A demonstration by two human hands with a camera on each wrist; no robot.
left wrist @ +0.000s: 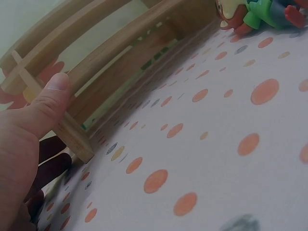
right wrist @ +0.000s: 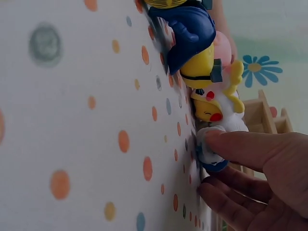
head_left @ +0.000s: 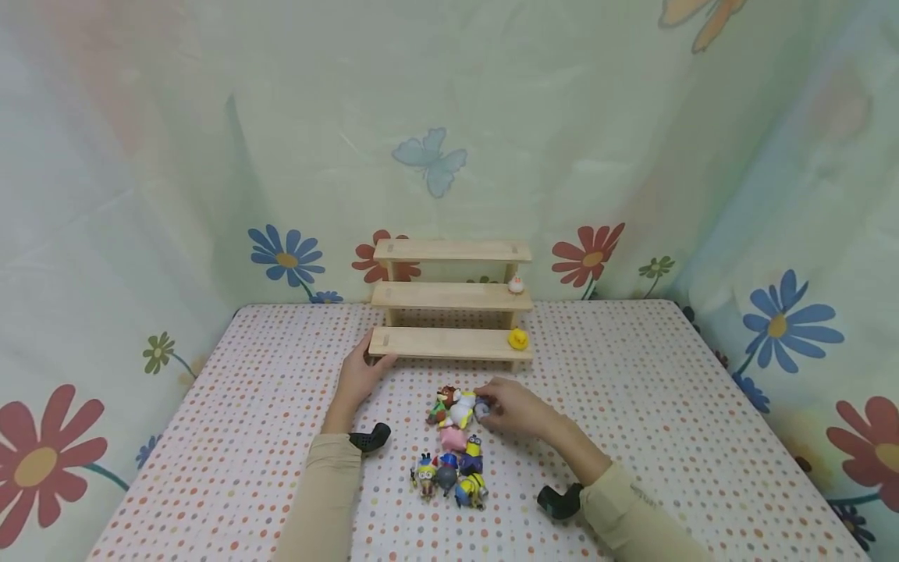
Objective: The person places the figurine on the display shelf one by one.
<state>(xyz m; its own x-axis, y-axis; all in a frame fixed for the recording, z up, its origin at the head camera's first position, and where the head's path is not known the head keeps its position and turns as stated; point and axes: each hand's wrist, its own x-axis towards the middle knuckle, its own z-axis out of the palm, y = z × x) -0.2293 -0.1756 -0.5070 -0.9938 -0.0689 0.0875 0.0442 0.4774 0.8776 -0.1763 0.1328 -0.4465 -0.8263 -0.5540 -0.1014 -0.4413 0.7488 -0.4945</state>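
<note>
A three-tier wooden display shelf (head_left: 438, 342) stands at the back of the table. At the left end of its lowest step, my left hand (head_left: 358, 381) grips the shelf, thumb on the front edge and fingers around the side. My right hand (head_left: 521, 407) pinches a small grey-and-blue toy figure (right wrist: 208, 150) between thumb and fingers, low over the cloth. Beside it lie a white-and-yellow figure (head_left: 461, 409) and a brown-headed figure in green (head_left: 442, 404). A yellow duck (head_left: 518, 339) sits at the right end of the lowest step, a small white figure (head_left: 516, 285) on the middle one.
Nearer the front lie a pink figure (head_left: 453, 439), a Minion figure (head_left: 473, 458) and several more toys, between my forearms. A dotted cloth (head_left: 267, 437) covers the table. Behind the shelf hangs a flowered curtain (head_left: 477, 179).
</note>
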